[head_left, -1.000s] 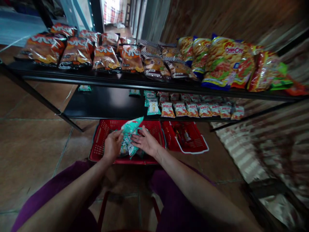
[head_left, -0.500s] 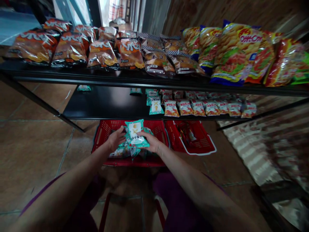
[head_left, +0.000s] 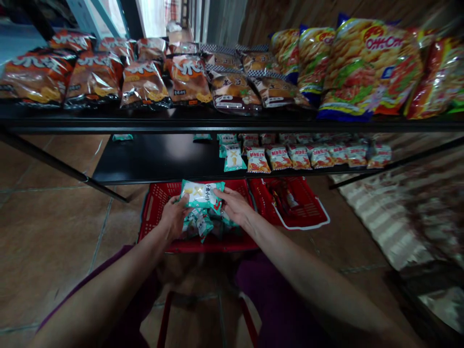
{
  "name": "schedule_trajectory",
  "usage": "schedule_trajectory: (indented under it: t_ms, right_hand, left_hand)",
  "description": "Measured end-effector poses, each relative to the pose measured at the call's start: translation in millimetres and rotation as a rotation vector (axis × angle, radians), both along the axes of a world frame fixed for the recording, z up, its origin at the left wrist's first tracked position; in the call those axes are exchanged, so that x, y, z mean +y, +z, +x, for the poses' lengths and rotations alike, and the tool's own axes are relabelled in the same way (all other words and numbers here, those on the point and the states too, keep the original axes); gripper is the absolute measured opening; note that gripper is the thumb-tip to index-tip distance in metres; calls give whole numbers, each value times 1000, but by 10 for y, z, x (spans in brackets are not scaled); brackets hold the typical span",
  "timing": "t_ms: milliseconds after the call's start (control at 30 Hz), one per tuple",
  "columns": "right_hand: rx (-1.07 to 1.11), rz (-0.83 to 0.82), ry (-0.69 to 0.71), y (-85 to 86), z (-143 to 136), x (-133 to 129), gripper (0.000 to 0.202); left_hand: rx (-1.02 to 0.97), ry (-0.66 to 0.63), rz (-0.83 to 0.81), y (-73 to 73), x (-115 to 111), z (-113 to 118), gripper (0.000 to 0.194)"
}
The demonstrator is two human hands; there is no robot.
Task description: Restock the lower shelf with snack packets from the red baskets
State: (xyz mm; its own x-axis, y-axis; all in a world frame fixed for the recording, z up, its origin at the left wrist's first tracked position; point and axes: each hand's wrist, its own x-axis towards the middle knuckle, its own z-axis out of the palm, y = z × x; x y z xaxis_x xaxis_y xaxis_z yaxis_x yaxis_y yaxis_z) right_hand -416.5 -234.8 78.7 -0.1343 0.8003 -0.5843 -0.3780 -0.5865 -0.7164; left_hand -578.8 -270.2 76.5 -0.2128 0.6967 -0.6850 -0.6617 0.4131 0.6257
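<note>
A teal and white snack bag point(head_left: 201, 194) is held sideways between both hands, above a red basket point(head_left: 152, 208). My left hand point(head_left: 174, 215) grips its left end, thumb on the front. At its right end my right hand point(head_left: 235, 205) has hold of the bag. Several similar teal bags point(head_left: 201, 223) lie in the basket below. On the lower black shelf point(head_left: 155, 157), a teal bag point(head_left: 234, 158) stands beside a row of white and orange bags point(head_left: 258, 160).
The upper shelf edge point(head_left: 224, 126) runs across the view, bearing orange bags point(head_left: 143, 84), brown bags point(head_left: 235, 92) and large yellow bags point(head_left: 355, 72). A second red basket point(head_left: 308, 200) with a white handle sits right. A shelf leg point(head_left: 105, 191) slants down left.
The held bag has turned from upright to sideways. My left hand, which was open beside it, has closed on its left end. The view has shifted slightly.
</note>
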Motion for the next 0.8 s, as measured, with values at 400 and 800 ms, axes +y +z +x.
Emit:
schedule_trajectory:
  t_ms: [400,800]
  right_hand:
    - [-537,400,360,-28,396,194,12]
    - [-592,575,619,139,274,198,23]
  left_hand:
    - [-23,-336,-18,89,-723,139,38]
    - [56,-425,-56,159,-617,-18,25]
